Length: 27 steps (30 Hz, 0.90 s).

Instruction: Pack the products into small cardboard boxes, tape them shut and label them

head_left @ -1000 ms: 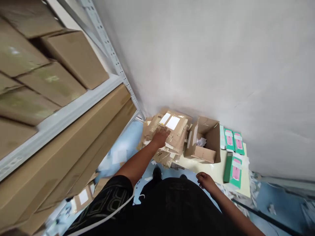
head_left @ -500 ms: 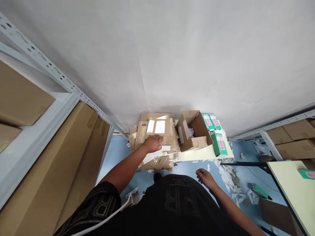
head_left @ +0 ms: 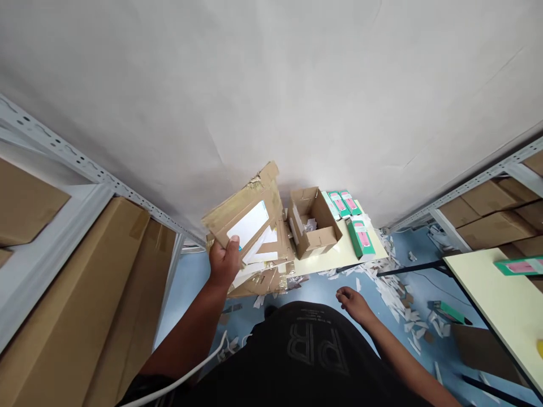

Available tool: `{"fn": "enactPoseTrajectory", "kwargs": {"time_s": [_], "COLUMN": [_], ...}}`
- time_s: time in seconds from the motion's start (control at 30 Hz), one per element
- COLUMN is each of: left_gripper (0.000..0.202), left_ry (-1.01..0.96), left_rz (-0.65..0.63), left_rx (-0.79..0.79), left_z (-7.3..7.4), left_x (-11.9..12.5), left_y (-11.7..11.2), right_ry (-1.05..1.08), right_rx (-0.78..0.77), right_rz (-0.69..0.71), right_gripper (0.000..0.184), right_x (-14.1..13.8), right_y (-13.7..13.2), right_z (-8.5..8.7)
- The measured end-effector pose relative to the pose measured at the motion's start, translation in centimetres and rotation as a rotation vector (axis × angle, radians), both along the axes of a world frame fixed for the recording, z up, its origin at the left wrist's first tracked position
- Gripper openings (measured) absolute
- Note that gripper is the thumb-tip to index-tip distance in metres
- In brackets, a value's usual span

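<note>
My left hand (head_left: 224,261) is closed on the near left edge of a flattened cardboard sheet (head_left: 224,220), thumb on top. The sheet is tilted up over the pile and carries a white label (head_left: 250,223). Beneath it lies a stack of flattened cardboard (head_left: 267,280) with tape and paper labels, partly hidden by the sheet. My right hand (head_left: 353,301) hangs in front of the table with its fingers curled in; whether anything is in them I cannot make out. An open cardboard box (head_left: 320,240) stands right of the stack, with some crumpled clear plastic (head_left: 311,224) inside.
Green-and-pink boxes (head_left: 360,237) lie on the cream table (head_left: 316,264) right of the open box. Paper scraps (head_left: 382,288) litter the blue floor. Shelving with large cartons (head_left: 85,294) rises close on my left; another table (head_left: 487,282) stands at the right.
My left hand, earlier resting on the stack, now grips a cardboard sheet by its edge and has tilted it up. It has moved left. The right hand has barely moved; the view has shifted slightly.
</note>
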State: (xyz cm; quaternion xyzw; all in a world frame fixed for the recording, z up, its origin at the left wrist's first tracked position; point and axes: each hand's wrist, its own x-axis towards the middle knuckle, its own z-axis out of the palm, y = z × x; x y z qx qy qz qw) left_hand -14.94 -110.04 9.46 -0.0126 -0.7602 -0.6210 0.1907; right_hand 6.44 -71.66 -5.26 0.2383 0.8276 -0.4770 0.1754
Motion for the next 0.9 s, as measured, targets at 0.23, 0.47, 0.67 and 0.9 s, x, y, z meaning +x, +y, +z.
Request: {"fn": "enactPoseTrajectory", "kwargs": {"time_s": [0.23,0.47,0.67,0.9], "left_gripper": [0.049,0.054,0.047,0.059], "left_ry": [-0.076,-0.211,-0.190,-0.090], "left_rz": [-0.178,-0.545,-0.920,-1.092], "left_rx": [0.312,0.229,-0.003,-0.297], "left_z": [3.5,2.9,2.1,0.3], "left_x": [8.4,16.1,19.6,18.4], "left_y": [12.2,27.3,38.6,49.7], "right_ry": [0.403,0.889,0.881,0.824], "right_rx": [0.046,-0.071,-0.180,-0.030], "right_rz": [-0.102,-0.453,-0.531,-0.762], "right_gripper": [0.045,0.071,0.062,0.058], "right_x": [0.3,3.3,10.1,16.2], "right_y": [8.5,22.0,28.7,33.1], "right_z": [7.2,13.4,13.8,11.8]}}
